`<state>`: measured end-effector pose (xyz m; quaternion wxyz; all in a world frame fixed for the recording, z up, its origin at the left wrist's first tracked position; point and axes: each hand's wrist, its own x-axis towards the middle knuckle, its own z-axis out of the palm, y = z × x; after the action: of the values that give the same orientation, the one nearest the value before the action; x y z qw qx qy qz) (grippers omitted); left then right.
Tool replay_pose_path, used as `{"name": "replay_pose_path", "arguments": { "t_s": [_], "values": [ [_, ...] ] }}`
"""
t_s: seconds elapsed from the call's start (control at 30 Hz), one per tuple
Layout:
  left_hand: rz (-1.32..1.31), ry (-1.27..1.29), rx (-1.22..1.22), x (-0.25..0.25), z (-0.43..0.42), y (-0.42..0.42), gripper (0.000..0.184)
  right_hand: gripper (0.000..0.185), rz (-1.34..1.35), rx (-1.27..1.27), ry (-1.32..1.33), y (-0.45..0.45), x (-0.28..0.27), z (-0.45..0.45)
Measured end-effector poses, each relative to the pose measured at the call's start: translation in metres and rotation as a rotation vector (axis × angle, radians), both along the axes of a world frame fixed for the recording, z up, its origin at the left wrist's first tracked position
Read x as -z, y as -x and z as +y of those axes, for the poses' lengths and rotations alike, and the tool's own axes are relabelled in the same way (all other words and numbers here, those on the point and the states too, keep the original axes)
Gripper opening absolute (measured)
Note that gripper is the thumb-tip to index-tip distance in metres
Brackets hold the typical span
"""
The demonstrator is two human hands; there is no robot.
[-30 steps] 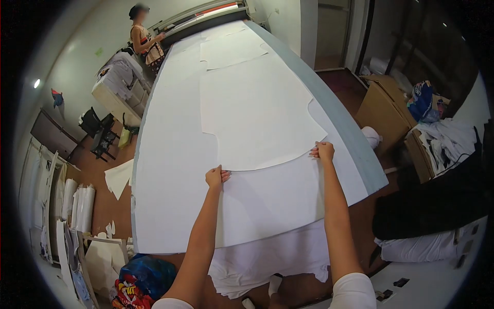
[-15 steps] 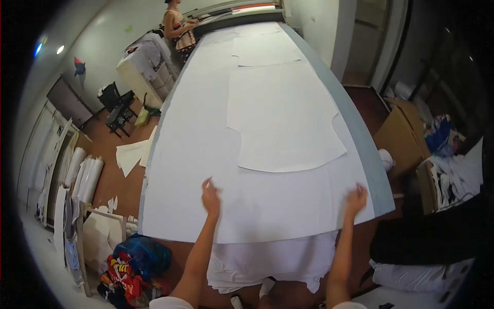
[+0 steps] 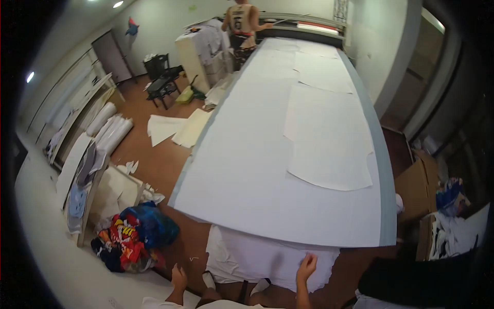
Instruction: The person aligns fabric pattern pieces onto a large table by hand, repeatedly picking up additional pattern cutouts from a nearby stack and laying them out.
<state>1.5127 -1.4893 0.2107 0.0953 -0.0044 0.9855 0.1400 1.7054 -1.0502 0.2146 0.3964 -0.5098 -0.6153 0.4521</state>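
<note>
A large white pattern-shaped piece point(image 3: 329, 139) lies flat on the long white-covered table point(image 3: 231, 180), towards its right side. A second white piece point(image 3: 329, 72) lies beyond it. My left hand point(image 3: 178, 279) is low in the view, off the table's near left corner, with nothing visible in it and its fingers apart. Past the near edge, my right hand point(image 3: 307, 266) hovers in front of the white cloth point(image 3: 257, 257) hanging below the table; its fingers are curled, and whether they hold anything is too small to tell.
Another person point(image 3: 241, 26) stands at the far left of the table beside a long roller machine point(image 3: 303, 31). Colourful fabric point(image 3: 128, 237) is heaped at the lower left. White rolls point(image 3: 113, 134) and a black chair point(image 3: 162, 82) stand left; cardboard boxes point(image 3: 417, 185) are at the right.
Both hands have let go of the large piece and drawn back past the near table edge. The view has swung left, and the other person has turned with their back showing.
</note>
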Motion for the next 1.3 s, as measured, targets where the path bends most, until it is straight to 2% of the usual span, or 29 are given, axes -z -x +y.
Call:
{"name": "replay_pose_path", "arguments": {
  "t_s": [0.1,0.13,0.2,0.23,0.27,0.3,0.37,0.5,0.57,0.63,0.67,0.73,0.83,0.9,0.93,1.07,1.17,1.23,1.3],
  "values": [
    [-0.045,-0.219,-0.049,0.013,-0.009,0.016,0.042,0.013,0.206,0.028,-0.008,0.073,-0.058,0.029],
    [-0.035,-0.274,0.008,0.010,-0.011,0.024,0.043,0.015,0.166,0.062,-0.129,0.090,-0.072,0.033],
    [-0.177,-0.547,-0.063,0.036,-0.026,0.050,0.043,0.015,0.310,0.043,-0.131,0.108,-0.102,0.029],
    [-0.154,-0.470,-0.027,0.016,-0.022,0.054,0.044,0.015,0.332,0.021,-0.184,0.113,-0.101,0.026],
    [-0.189,-0.412,-0.065,0.002,-0.022,0.063,0.042,0.015,0.431,0.032,-0.102,0.120,-0.120,0.006],
    [-0.094,-0.481,-0.020,-0.023,-0.031,0.065,0.044,0.016,0.360,0.024,-0.235,0.119,-0.093,0.003],
    [0.023,-0.528,-0.098,0.005,-0.065,0.074,0.044,0.018,0.190,0.066,-0.270,0.137,-0.114,-0.045],
    [0.123,-0.449,-0.429,0.028,-0.157,0.095,0.041,0.022,0.165,-0.014,-0.158,0.228,-0.103,-0.153],
    [0.269,-0.529,-0.578,0.009,-0.214,0.110,0.038,0.021,0.274,-0.174,-0.133,0.286,-0.103,-0.207],
    [0.517,-0.470,-0.875,-0.030,-0.245,0.119,0.040,0.021,0.211,-0.305,-0.182,0.317,-0.086,-0.249],
    [0.514,-0.458,-0.907,-0.036,-0.265,0.129,0.040,0.021,0.167,-0.403,-0.242,0.333,-0.078,-0.266],
    [0.888,-0.662,-0.999,-0.048,-0.299,0.146,0.037,0.020,0.039,-0.557,-0.367,0.345,-0.070,-0.283],
    [0.895,-0.733,-0.998,-0.084,-0.320,0.194,0.036,0.018,0.099,-0.525,-0.128,0.398,-0.072,-0.277],
    [1.068,-0.536,-0.946,-0.099,-0.327,0.236,0.033,0.018,0.246,-0.531,-0.034,0.471,-0.096,-0.287],
    [1.069,-0.555,-0.930,-0.106,-0.324,0.257,0.033,0.018,0.274,-0.539,-0.051,0.509,-0.104,-0.290],
    [1.099,-0.022,-0.608,-0.159,-0.309,0.343,0.029,0.018,0.420,-0.531,-0.038,0.631,-0.116,-0.306],
    [1.009,-0.096,-0.555,-0.211,-0.290,0.412,0.029,0.018,0.453,-0.450,0.080,0.699,-0.167,-0.327],
    [0.993,-0.344,-0.585,-0.239,-0.278,0.468,0.032,0.020,0.495,-0.418,-0.018,0.743,-0.182,-0.320],
    [0.966,-0.664,-0.596,-0.272,-0.264,0.517,0.034,0.024,0.581,-0.396,0.307,0.787,-0.229,-0.325]
  ]
}}
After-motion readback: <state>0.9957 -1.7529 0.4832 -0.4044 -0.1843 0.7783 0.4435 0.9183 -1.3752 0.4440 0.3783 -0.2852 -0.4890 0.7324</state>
